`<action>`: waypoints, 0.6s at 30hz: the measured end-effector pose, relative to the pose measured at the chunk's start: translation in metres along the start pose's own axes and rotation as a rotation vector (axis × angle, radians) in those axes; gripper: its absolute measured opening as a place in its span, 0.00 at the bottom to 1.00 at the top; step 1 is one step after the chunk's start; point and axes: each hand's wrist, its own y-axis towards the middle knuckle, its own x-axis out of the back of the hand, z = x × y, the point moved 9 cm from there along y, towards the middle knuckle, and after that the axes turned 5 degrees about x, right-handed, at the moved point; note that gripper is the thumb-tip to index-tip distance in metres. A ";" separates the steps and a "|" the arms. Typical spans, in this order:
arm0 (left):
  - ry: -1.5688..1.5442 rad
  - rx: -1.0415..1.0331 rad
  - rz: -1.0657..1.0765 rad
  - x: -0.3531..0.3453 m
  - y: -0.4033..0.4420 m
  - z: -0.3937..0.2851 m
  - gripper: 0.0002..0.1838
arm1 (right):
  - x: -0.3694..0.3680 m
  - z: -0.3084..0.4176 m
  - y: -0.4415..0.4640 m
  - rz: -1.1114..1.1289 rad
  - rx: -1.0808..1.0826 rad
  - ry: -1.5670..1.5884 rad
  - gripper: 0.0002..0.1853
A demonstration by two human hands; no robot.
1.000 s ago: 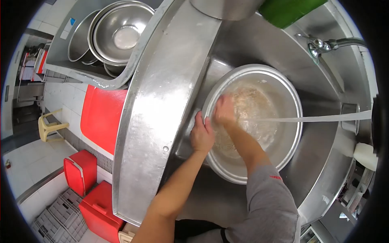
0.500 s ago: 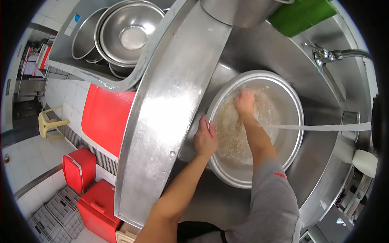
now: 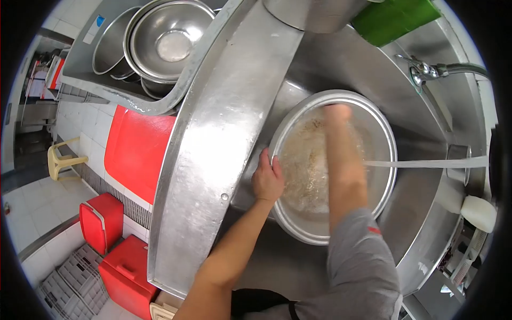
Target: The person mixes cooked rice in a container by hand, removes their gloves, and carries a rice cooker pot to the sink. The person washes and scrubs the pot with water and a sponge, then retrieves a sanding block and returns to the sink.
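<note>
Metal basin, right hand blurred, base hidden

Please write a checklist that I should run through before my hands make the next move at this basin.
1. Basin stands inside the sink: ok.
2. Left hand holds the rim: ok, on the side away from the stream.
3. Stream falls inside the basin: ok, it crosses the rim and enters near the right forearm.
4. Water is clear: not ok, it looks cloudy.
5. Right hand is free: cannot tell, it is blurred; its grip does not show.
6. Basin is steady on the sink floor: cannot tell, its underside is hidden.
</note>
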 end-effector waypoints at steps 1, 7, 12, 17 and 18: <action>0.001 0.015 0.018 0.000 0.000 0.000 0.21 | -0.008 -0.023 -0.036 0.117 0.073 -0.088 0.17; -0.001 0.009 -0.012 0.002 0.000 0.003 0.21 | 0.104 -0.112 -0.257 1.263 0.058 -0.818 0.24; -0.065 -0.037 -0.077 0.005 -0.002 -0.002 0.20 | 0.288 -0.028 -0.139 1.168 -0.102 -2.228 0.24; -0.055 -0.062 -0.088 0.006 -0.003 -0.001 0.20 | 0.191 -0.094 -0.257 1.089 -0.467 -1.447 0.32; -0.050 -0.079 -0.101 0.009 -0.002 -0.003 0.20 | 0.147 -0.130 -0.264 1.065 -0.421 -0.839 0.33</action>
